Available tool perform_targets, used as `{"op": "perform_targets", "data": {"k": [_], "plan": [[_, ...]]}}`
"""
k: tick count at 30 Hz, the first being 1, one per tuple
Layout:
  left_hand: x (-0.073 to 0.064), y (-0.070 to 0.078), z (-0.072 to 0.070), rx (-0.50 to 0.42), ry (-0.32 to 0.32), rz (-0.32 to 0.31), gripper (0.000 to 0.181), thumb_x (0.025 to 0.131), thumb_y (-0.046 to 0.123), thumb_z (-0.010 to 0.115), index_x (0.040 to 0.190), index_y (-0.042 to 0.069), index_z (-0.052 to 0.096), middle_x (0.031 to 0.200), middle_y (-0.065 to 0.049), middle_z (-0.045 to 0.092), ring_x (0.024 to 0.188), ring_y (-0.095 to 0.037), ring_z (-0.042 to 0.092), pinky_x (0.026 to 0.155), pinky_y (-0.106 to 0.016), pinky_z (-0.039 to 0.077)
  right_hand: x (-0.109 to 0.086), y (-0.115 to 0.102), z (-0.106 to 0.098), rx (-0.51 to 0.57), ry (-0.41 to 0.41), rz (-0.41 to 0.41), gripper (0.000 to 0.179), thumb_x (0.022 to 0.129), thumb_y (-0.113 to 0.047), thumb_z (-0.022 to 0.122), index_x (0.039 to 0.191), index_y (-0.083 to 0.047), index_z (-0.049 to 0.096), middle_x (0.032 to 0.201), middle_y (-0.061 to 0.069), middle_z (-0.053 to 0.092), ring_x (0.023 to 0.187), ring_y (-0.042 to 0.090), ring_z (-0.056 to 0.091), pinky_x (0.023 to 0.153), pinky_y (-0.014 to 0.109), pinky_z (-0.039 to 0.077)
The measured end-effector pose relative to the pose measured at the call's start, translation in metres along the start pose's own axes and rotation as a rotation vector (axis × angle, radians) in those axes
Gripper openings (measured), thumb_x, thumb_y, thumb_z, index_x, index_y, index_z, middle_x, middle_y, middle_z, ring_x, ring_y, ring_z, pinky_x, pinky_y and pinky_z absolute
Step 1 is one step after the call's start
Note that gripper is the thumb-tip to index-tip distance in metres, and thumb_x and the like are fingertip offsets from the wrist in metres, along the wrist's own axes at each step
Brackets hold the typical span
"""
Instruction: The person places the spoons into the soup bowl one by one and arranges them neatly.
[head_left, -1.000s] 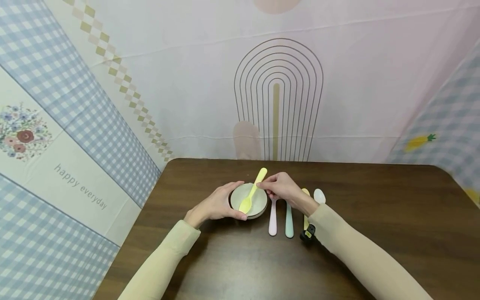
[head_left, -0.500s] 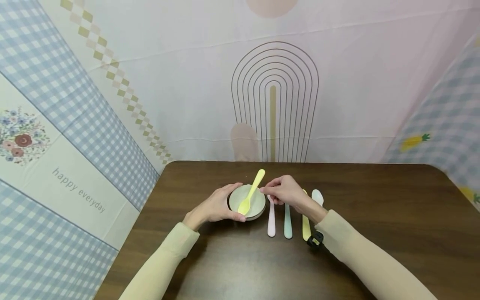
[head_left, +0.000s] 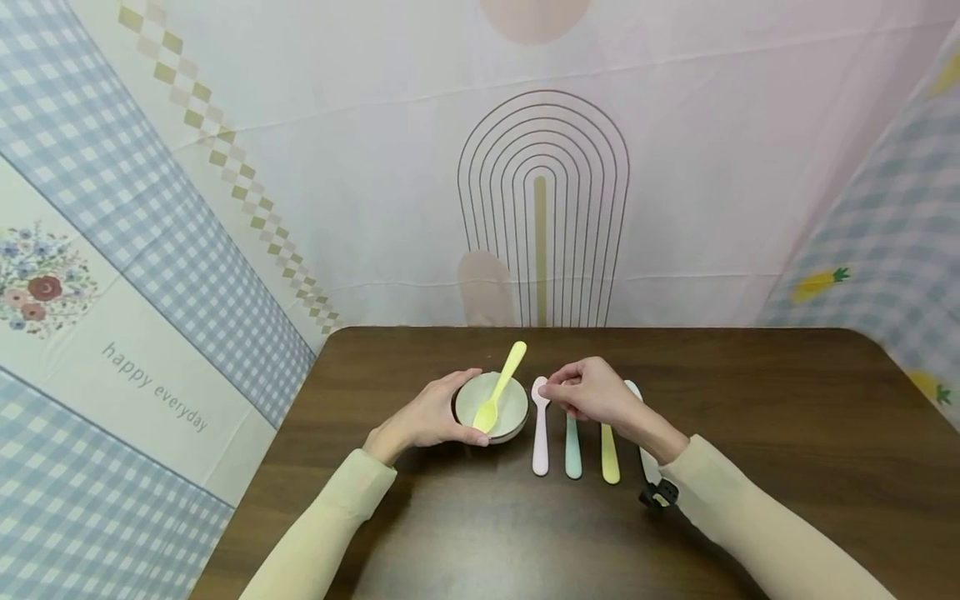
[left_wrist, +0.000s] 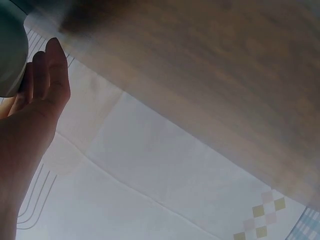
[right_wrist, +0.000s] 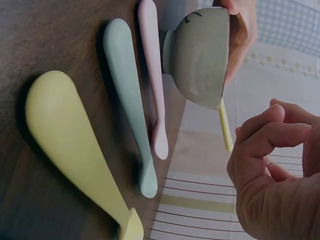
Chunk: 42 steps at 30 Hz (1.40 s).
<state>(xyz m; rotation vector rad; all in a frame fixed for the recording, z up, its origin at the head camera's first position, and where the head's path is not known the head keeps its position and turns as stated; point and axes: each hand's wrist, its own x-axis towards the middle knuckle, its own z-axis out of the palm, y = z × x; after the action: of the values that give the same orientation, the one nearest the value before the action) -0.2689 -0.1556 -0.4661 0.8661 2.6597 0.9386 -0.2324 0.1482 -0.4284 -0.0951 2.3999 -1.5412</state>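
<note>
- Pale printed cloth (head_left: 382, 217) was hung behind the brown table (head_left: 465, 525); the rear table edge was seen across the middle of the frame.
- Bowl (head_left: 513, 410) was placed at the centre of the frame and gripped at its side by the left hand (head_left: 435, 412), with the thumb set at the near rim and the fingers at the far rim, presumably to prevent shifting.
- Light-yellow spoon (head_left: 501, 386) was rested in the bowl, head down; its handle was left projecting past the upper-right rim, probably where it could be grasped easily.
- Nothing was gripped by the right hand (head_left: 596, 390): its fingers were loosely bent, and it was held raised, apart from the spoons.
- Pink spoon (head_left: 540, 446), green spoon (head_left: 573, 452), yellow spoon (head_left: 610, 458) and white spoon (head_left: 649, 467) were laid side by side right of centre, handles toward the lower frame, seemingly for separate pick-up. The white spoon was partly covered by the right arm.
- Only a narrow gap was left between bowl and pink spoon; sideways travel was judged tight there.
- More room was judged available toward the lower middle and far right.
</note>
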Motion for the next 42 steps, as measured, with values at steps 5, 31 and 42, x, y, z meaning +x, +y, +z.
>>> {"op": "perform_targets", "data": {"k": [5, 31, 42], "plan": [[0.0, 0.001, 0.0, -0.005, -0.006, -0.006, 0.116, 0.074, 0.043, 0.101, 0.165, 0.003, 0.043, 0.166, -0.019, 0.053, 0.152, -0.037, 0.054, 0.127, -0.057, 0.044, -0.009, 0.002, -0.006, -0.02, 0.012, 0.001, 0.027, 0.099, -0.023, 0.08, 0.112, 0.0, 0.078, 0.063, -0.004, 0.061, 0.057, 0.008, 0.054, 0.054, 0.023, 0.046], [0.002, -0.005, 0.002, -0.002, -0.004, -0.03, 0.115, 0.073, 0.041, 0.102, 0.166, 0.005, 0.044, 0.167, -0.017, 0.053, 0.153, -0.036, 0.054, 0.127, -0.056, 0.044, -0.047, 0.029, -0.029, -0.064, 0.093, 0.007, 0.031, 0.098, -0.021, 0.082, 0.116, 0.004, 0.076, 0.062, -0.005, 0.058, 0.058, 0.01, 0.056, 0.054, 0.024, 0.044], [0.002, -0.004, 0.002, -0.004, -0.009, -0.035, 0.115, 0.072, 0.042, 0.102, 0.166, 0.006, 0.044, 0.167, -0.016, 0.053, 0.152, -0.035, 0.054, 0.126, -0.056, 0.045, -0.06, 0.04, -0.035, -0.132, 0.144, 0.0, 0.023, 0.098, -0.023, 0.081, 0.105, -0.001, 0.078, 0.063, -0.005, 0.059, 0.061, 0.013, 0.058, 0.055, 0.025, 0.045]]}}
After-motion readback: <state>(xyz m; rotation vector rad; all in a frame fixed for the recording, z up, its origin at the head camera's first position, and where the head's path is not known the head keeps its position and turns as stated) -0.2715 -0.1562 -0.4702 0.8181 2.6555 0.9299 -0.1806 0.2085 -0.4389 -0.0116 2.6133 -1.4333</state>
